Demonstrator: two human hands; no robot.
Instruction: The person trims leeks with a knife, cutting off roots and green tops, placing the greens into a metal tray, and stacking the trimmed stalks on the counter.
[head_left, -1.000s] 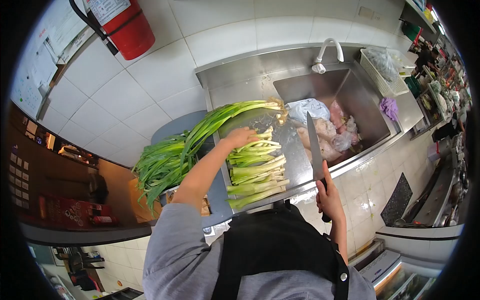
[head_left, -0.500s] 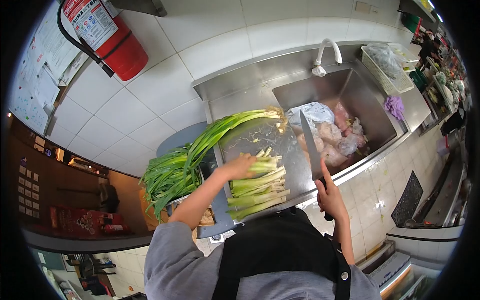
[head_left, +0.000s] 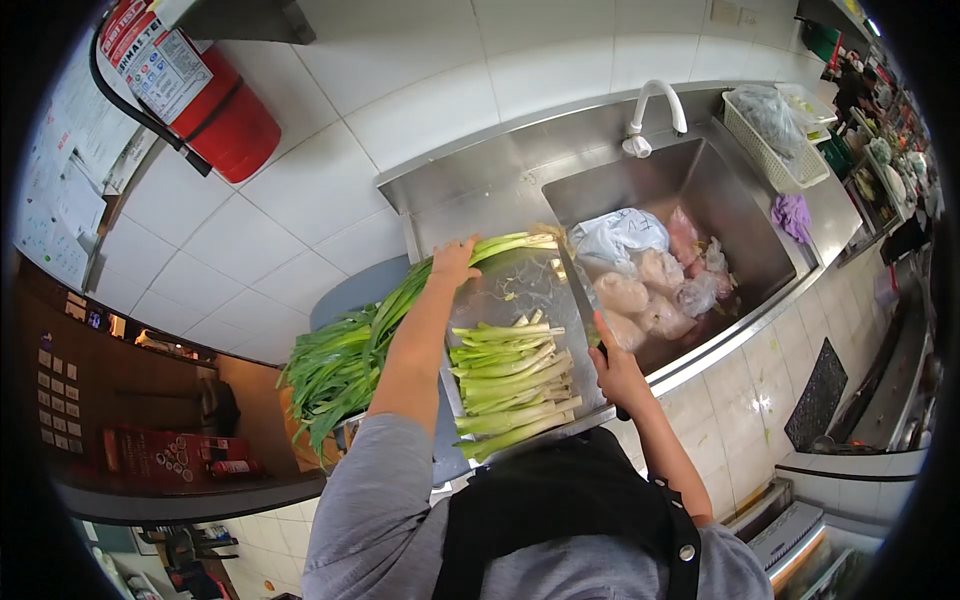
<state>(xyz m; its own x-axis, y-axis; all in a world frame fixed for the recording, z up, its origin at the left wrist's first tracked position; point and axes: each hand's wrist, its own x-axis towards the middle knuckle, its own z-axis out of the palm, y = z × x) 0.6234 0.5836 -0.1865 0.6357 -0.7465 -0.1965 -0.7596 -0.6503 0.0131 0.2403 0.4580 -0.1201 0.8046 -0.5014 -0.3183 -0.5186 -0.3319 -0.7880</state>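
Note:
My left hand [head_left: 456, 262] lies over the long green leeks [head_left: 400, 300], near their pale root ends, with its fingers bent round the stalks. The leafy tops hang off the left side of the steel counter [head_left: 465, 215]. In my right hand [head_left: 618, 372] is a large knife [head_left: 584, 300], index finger along its spine, its tip close to the leek roots. Several cut pale stalks [head_left: 510, 385] lie in a row on the counter between my hands. Loose root trimmings [head_left: 515, 285] are scattered above them.
The sink [head_left: 740, 210] at the right holds plastic bags [head_left: 660, 290] under a white faucet [head_left: 650, 115]. A basket [head_left: 775, 140] and a purple cloth [head_left: 791, 217] sit on its far edge. A fire extinguisher [head_left: 225, 120] hangs upper left.
My left hand has left the cut stalks and moved up onto the uncut leeks. The knife in my right hand has shifted left, from over the sink to the leek roots.

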